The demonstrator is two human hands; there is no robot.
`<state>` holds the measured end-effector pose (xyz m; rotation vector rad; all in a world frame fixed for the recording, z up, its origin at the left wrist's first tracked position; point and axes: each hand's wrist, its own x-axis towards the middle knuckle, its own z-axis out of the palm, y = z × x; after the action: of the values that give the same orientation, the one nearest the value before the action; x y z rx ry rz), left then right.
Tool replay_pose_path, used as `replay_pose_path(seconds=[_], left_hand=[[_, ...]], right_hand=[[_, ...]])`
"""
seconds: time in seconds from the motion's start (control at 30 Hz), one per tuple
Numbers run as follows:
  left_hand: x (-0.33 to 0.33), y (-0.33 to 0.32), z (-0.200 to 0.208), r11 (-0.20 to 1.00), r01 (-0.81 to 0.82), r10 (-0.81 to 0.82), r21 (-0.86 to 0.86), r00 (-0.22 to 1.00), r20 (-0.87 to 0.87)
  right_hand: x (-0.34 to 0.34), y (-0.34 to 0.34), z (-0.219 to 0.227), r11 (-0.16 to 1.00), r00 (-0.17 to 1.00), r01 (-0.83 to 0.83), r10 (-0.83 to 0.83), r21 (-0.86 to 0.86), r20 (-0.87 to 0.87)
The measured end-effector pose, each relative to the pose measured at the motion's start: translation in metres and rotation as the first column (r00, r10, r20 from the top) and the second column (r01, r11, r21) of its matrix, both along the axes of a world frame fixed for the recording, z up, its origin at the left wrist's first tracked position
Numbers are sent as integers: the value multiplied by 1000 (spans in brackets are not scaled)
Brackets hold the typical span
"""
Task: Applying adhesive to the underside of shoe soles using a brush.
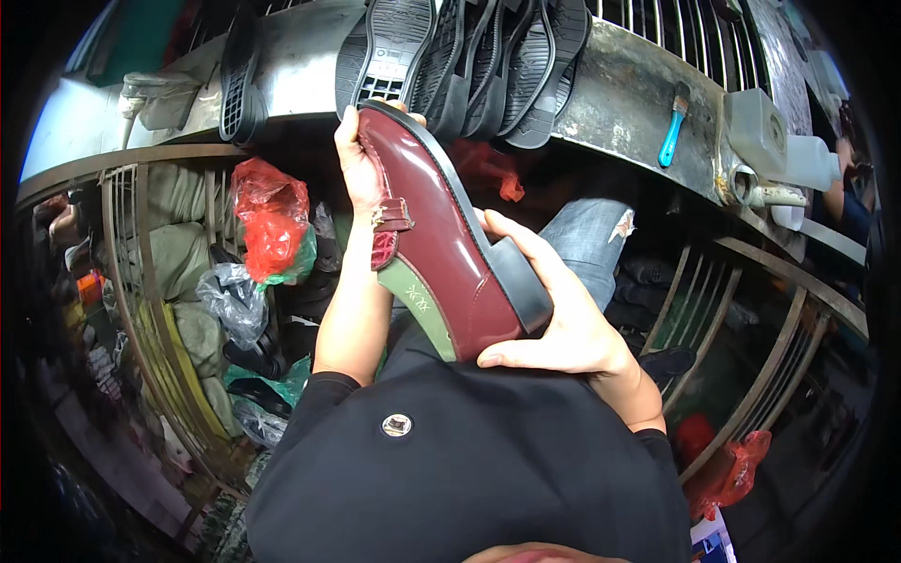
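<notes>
A glossy burgundy dress shoe (434, 202) lies on its side between my hands, above my lap. It has a black sole and heel, a buckled strap and a green lining with pale marks. My left hand (359, 164) grips it round the toe, its fingers passing behind and partly hidden. At the other end, my right hand (563, 319) wraps the heel, thumb on the burgundy upper and fingers along the black sole. Several loose black soles (399, 42) lean in a row on the metal bench just beyond the toe.
A brush with a blue handle (672, 131) lies on the metal bench (624, 98), near translucent plastic bottles (756, 127) at the right. Another black sole (240, 80) sits at the bench's left. Red plastic bags (272, 216) and metal racks (127, 216) stand below left.
</notes>
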<state>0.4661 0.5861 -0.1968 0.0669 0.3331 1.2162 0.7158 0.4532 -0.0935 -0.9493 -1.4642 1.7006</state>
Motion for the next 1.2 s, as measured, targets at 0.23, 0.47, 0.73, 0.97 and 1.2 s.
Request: replay_pose_path(seconds=[0.23, 0.47, 0.73, 0.97, 1.2], left_hand=[[-2, 4, -4, 998, -1, -1, 60, 999, 34], [20, 4, 40, 989, -147, 142, 11, 929, -343], [66, 5, 88, 916, 72, 352, 395, 331, -875], [82, 23, 109, 888, 389, 46, 245, 455, -889], [85, 4, 76, 877, 378, -208, 296, 855, -476]], right_hand=[[3, 0, -6, 1000, 1000, -4, 3, 17, 23], [8, 12, 10, 980, 901, 67, -140, 189, 411], [-5, 24, -37, 886, 757, 233, -424, 401, 498], [9, 12, -49, 856, 849, 475, -507, 206, 147], [43, -2, -32, 801, 749, 231, -508, -552, -425]])
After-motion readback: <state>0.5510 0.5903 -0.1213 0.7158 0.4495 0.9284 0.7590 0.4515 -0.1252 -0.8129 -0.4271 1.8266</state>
